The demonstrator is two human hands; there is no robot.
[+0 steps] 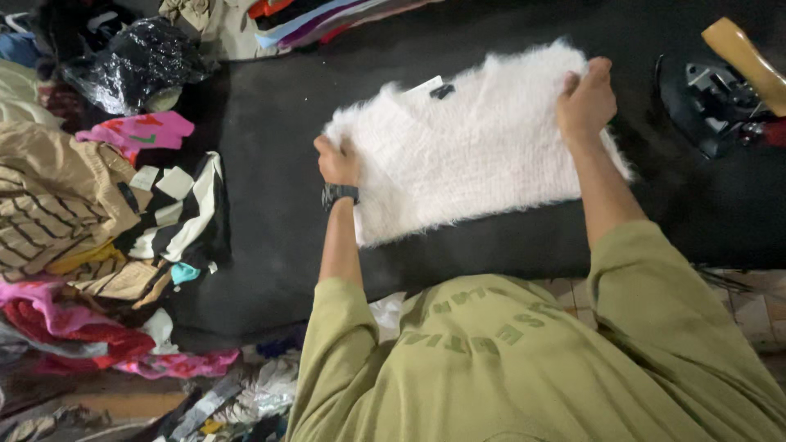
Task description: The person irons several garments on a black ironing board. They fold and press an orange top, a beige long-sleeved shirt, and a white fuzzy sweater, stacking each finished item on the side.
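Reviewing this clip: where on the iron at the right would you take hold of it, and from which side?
Probably by the tan wooden handle of the iron, coming from above: it stands clear over the dark body and runs slantwise toward the picture's right edge, so fingers can wrap it. Both hands are busy now: left hand and right hand hold the white fluffy sweater.

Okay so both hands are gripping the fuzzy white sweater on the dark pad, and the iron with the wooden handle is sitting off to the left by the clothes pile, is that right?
Not quite. The iron sits on the right side of the dark pad, away from the clothes pile on the left. The head view shows it. The rest holds: the left hand and right hand both grip the fuzzy white sweater.
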